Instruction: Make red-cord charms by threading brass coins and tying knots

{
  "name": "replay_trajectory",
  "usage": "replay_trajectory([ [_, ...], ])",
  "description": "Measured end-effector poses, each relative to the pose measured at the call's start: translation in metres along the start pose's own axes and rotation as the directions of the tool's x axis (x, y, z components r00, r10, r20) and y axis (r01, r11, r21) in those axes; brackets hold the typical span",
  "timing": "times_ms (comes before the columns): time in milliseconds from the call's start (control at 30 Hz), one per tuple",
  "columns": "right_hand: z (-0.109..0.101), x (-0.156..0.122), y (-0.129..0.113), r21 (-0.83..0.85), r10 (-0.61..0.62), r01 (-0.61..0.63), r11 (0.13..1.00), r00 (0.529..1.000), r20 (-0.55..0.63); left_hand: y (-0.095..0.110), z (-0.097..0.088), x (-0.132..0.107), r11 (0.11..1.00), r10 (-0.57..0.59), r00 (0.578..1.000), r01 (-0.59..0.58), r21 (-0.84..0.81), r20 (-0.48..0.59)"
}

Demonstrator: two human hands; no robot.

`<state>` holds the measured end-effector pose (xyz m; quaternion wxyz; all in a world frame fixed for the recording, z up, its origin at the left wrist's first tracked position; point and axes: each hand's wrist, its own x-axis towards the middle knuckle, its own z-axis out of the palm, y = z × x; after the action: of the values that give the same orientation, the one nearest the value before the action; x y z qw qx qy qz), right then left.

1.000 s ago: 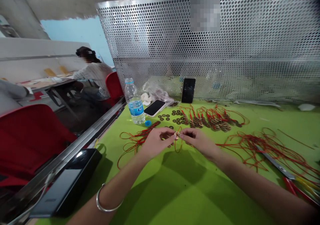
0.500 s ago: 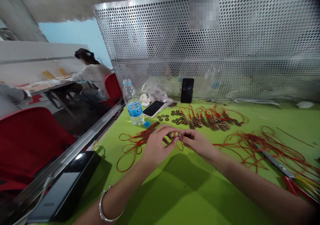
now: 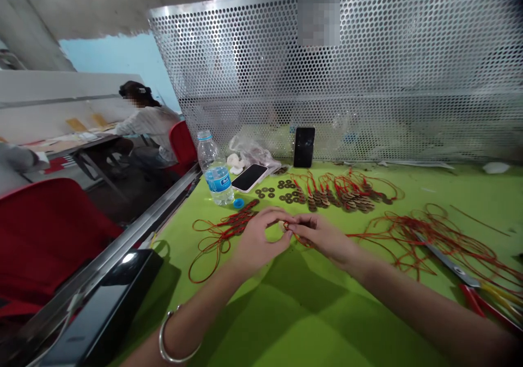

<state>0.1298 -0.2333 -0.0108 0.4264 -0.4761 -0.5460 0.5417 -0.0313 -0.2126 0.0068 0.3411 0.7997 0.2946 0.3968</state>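
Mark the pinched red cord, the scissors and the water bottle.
red cord (image 3: pixel 286 227), head view, the pinched bit.
scissors (image 3: pixel 448 262), head view, the metal blade.
water bottle (image 3: pixel 217 178), head view, its blue label.

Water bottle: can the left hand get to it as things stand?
Probably yes. The water bottle stands upright beyond the left hand, only loose cords lying between. But it and the right hand pinch a red cord, which it must drop first.

Red cords (image 3: pixel 429 236), lime-green table (image 3: pixel 302 307), blue-labelled bottle (image 3: pixel 214 169), silver perforated screen (image 3: pixel 368 73).
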Motion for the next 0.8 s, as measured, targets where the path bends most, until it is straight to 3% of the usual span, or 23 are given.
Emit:
replay_trajectory([
  [200, 0.006, -0.002, 0.002, 0.056, 0.108, -0.105, 0.993, 0.993, -0.047, 0.002, 0.007, -0.003, 0.989, -0.065, 0.998, 0.065, -0.135, 0.007],
  [367, 0.006, -0.004, -0.003, 0.000, 0.064, -0.064, 0.998, 0.996, -0.066, 0.010, 0.004, -0.002, 0.999, -0.055, 0.998, 0.055, 0.002, -0.042],
  [600, 0.000, -0.004, -0.011, -0.143, -0.120, 0.114, 0.983, 0.992, -0.034, 0.015, 0.001, -0.002, 0.990, -0.051, 0.993, 0.064, 0.128, -0.107],
  [700, -0.002, -0.004, -0.012, -0.140, -0.113, 0.111, 0.984, 0.993, -0.012, 0.018, 0.002, -0.003, 0.987, -0.080, 0.990, 0.095, 0.127, -0.118],
  [800, -0.004, -0.003, -0.010, -0.112, -0.013, 0.011, 0.994, 1.000, -0.024, 0.019, 0.001, -0.003, 0.986, -0.119, 0.986, 0.132, 0.106, -0.120],
])
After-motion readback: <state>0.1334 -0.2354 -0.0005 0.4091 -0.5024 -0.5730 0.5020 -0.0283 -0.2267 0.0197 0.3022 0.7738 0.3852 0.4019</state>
